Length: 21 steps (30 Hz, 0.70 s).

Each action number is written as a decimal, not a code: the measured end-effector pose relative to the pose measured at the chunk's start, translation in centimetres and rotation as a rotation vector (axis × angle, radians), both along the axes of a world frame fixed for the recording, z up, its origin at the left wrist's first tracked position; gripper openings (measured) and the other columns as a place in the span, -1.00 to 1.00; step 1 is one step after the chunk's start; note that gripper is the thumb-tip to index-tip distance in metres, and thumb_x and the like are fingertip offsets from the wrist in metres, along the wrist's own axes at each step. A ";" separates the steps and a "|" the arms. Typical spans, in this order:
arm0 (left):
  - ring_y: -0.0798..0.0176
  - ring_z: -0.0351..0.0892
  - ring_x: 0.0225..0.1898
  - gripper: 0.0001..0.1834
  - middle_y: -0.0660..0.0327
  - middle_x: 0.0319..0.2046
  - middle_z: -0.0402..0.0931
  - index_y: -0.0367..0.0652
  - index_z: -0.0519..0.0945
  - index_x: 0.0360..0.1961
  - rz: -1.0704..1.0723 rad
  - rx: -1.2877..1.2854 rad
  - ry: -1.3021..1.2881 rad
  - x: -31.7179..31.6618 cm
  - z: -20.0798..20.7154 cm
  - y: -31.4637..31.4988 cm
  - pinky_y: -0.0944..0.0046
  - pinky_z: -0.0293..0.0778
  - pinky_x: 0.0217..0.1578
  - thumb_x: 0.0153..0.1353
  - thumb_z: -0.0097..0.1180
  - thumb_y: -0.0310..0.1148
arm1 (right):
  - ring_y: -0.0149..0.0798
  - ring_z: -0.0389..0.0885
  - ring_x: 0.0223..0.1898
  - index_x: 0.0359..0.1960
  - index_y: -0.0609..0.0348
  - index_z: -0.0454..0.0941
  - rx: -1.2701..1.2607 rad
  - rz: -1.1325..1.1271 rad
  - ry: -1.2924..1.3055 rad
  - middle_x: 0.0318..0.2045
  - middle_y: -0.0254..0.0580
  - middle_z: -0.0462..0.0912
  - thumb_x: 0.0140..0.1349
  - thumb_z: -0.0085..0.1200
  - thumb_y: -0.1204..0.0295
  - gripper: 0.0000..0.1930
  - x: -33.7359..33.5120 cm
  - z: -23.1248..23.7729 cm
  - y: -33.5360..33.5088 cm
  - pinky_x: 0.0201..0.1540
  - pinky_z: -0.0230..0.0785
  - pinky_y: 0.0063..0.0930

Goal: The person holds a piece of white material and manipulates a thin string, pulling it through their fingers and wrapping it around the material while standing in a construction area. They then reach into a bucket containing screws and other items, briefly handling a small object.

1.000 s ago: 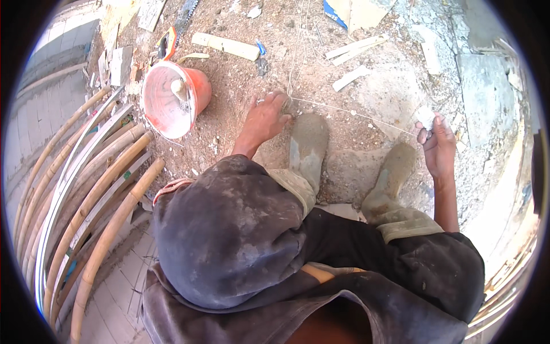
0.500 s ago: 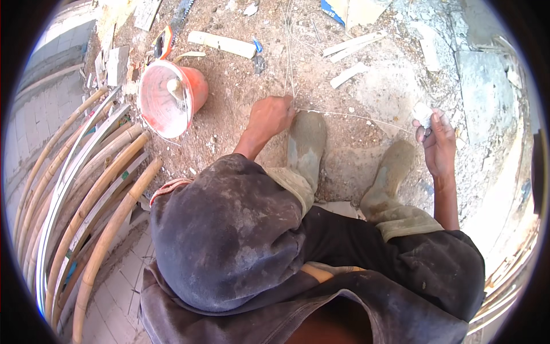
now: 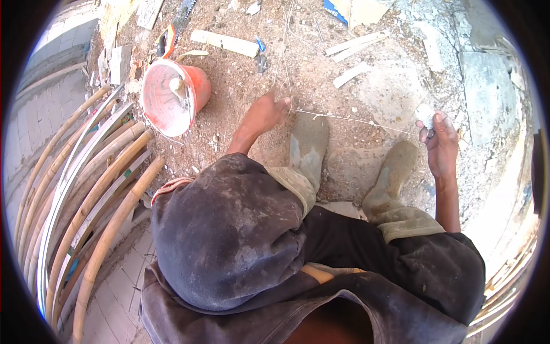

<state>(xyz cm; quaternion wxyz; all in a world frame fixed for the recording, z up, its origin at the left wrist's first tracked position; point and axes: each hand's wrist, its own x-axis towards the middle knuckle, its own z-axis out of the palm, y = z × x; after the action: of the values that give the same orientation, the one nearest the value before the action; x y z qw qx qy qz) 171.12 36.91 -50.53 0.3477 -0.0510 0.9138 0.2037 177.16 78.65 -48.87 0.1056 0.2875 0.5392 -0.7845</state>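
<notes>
My left hand (image 3: 263,118) is closed, its fingertips pinching a thin white string (image 3: 355,119) above the ground beside my left boot (image 3: 308,150). Between my two hands the string stretches almost straight. In the fingers of my right hand (image 3: 442,146) is a small white wound bundle of string (image 3: 424,116), held up past the toe of my right boot (image 3: 396,169). From the left hand, more thin strands run away over the ground to the far edge of the view. My fingers partly cover the bundle.
A red bucket (image 3: 197,89) lies tipped to my left, with a handsaw (image 3: 167,41) behind it. Long bamboo poles (image 3: 117,243) crowd the left side. Wood offcuts (image 3: 224,43) and a blue lighter-like piece (image 3: 260,43) are scattered ahead on the gritty ground.
My left hand has shifted slightly left and turned, with its thumb now showing. The strands beyond it have spread apart. My right hand stays nearly in place with the bundle.
</notes>
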 end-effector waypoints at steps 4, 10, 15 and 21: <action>0.31 0.54 -0.43 -0.46 0.20 -0.45 0.57 -0.32 0.39 0.29 0.197 0.271 -0.164 -0.3 1.7 -0.3 0.27 0.46 -0.30 0.43 0.03 -0.17 | -0.43 0.46 -0.50 -0.01 0.21 0.46 0.042 0.047 -0.010 -0.29 -0.07 0.69 0.44 0.05 0.25 -0.71 0.2 -0.4 0.3 -0.35 0.34 -0.57; 0.43 0.48 -0.46 -0.53 0.30 -0.47 0.56 -0.33 0.42 0.25 0.416 0.524 -0.127 -0.6 1.9 -2.3 0.33 0.44 -0.38 0.44 0.02 -0.26 | -0.41 0.52 -0.45 -0.03 0.21 0.46 0.164 0.001 -0.007 -0.33 -0.15 0.67 0.43 0.07 0.25 -0.72 0.4 -1.9 2.3 -0.34 0.35 -0.55; 0.34 0.55 -0.43 -0.49 0.21 -0.42 0.60 -0.35 0.39 0.26 -0.048 0.274 0.017 -0.5 3.2 -3.4 0.27 0.50 -0.33 0.39 0.10 -0.28 | -0.42 0.55 -0.41 -0.06 0.18 0.47 0.175 -0.017 -0.007 -0.35 -0.23 0.64 0.43 0.07 0.26 -0.75 0.3 -2.4 3.2 -0.34 0.36 -0.55; 0.32 0.56 -0.47 -0.44 0.15 -0.40 0.63 -0.35 0.35 0.30 0.009 0.136 0.129 -0.7 3.5 -3.4 0.25 0.51 -0.37 0.36 0.13 -0.30 | -0.43 0.56 -0.39 -0.05 0.18 0.47 0.248 -0.040 -0.029 -0.32 -0.19 0.66 0.43 0.06 0.25 -0.75 0.4 -2.6 3.3 -0.34 0.36 -0.57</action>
<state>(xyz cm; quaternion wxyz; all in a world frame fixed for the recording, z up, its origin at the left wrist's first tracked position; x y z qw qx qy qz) 170.41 33.51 -47.05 0.2899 -0.0182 0.9181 0.2698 177.53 81.93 -51.52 0.0613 0.3205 0.6247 -0.7094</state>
